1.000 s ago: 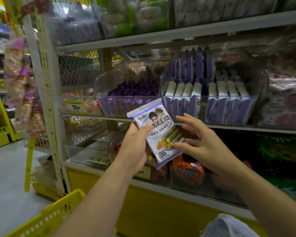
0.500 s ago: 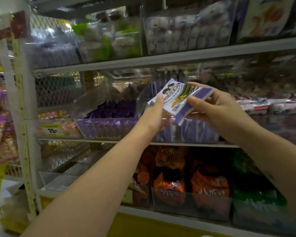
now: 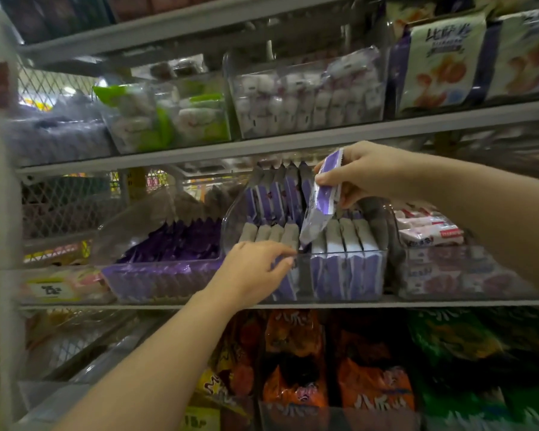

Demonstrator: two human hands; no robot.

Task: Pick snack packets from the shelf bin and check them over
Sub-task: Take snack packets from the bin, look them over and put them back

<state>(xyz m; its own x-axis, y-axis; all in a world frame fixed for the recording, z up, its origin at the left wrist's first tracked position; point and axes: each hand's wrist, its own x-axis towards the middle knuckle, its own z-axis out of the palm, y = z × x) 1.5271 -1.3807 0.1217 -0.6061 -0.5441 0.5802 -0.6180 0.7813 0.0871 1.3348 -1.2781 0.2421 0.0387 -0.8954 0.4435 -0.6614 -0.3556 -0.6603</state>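
1. Fingers and thumb of the right hand pinch the snack packet by its upper crimped end. The packet hangs tilted, its lower end dipping into the gap between the two front rows of the clear bin.
2. The left hand sits at the bin's front rim, with its fingers bent over the left front row. Whether it grips a packet there or only steadies the bin cannot be told.
3. The step looks like working this packet through that gap, though one moment does not show whether it is going in or coming out. To do it well:
   - turn the packet edge-on to match the stocked packets;
   - use the left fingers to part the row;
   - hold the crimp rather than the filled body, so nothing is crushed.
4. Inside the bin the stocked packets stand upright, with a low front tier and a taller tier behind.
5. Just left of the bin lies a tray of dark purple sachets, and just right of it are pink-and-white packs. White puffy sweets sit on the shelf above the bin. Orange bags fill the shelf below it.
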